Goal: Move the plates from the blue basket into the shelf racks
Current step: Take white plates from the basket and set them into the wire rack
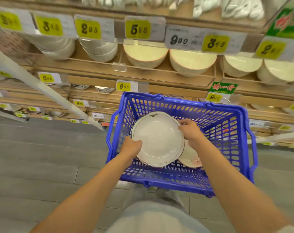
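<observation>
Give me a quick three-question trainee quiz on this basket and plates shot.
1. True or false: the left hand and right hand both grip the top plate.
2. The top plate is over: A) a shelf, B) the basket, C) a cart.
3. Fill in: the pink-patterned plate lies under the ___ wrist.
Key: 1 true; 2 B; 3 right.

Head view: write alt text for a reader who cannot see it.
A person's left grip and right grip hold a stack of round white ceramic plates by its rim inside a blue plastic basket, partly over a pink-patterned plate. Behind stand wooden shelves of pale bowls with yellow price tags.
</observation>
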A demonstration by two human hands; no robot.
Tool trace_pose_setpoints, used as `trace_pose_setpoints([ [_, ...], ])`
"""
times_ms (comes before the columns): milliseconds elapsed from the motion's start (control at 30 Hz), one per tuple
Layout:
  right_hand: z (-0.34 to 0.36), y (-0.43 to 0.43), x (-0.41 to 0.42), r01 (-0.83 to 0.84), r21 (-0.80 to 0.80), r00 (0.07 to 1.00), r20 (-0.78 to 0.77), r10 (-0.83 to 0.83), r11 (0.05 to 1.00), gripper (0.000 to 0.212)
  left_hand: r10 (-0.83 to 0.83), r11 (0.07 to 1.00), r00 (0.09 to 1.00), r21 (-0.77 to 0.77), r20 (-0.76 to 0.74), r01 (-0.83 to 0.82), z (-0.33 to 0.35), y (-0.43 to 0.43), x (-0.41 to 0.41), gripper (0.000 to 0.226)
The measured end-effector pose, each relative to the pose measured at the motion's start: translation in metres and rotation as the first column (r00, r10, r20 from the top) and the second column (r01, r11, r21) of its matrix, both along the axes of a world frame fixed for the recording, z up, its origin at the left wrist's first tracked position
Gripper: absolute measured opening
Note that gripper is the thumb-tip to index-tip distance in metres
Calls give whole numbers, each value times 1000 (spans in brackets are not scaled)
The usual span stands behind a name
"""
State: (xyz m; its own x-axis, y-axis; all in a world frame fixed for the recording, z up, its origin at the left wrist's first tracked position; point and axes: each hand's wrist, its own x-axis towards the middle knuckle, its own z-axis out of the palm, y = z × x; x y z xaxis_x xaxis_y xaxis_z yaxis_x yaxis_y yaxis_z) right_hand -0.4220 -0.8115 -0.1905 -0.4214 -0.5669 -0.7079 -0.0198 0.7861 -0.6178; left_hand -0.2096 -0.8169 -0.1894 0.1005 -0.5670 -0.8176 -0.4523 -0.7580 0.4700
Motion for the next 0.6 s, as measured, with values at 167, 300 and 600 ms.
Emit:
trace_pose_setpoints([
  [167,60,24,5,51,-79,999,0,-51,996,23,-80,981,994,-183,-79,65,49,-7,3,51],
  [300,101,54,2,199,-214,974,154,-168,956,19,-184,960,959,-250,-215,128,85,-18,2,39],
  [600,164,143,-23,399,-335,916,182,-357,854,36,-413,891,830,-353,-376,284,164,9,-58,12],
])
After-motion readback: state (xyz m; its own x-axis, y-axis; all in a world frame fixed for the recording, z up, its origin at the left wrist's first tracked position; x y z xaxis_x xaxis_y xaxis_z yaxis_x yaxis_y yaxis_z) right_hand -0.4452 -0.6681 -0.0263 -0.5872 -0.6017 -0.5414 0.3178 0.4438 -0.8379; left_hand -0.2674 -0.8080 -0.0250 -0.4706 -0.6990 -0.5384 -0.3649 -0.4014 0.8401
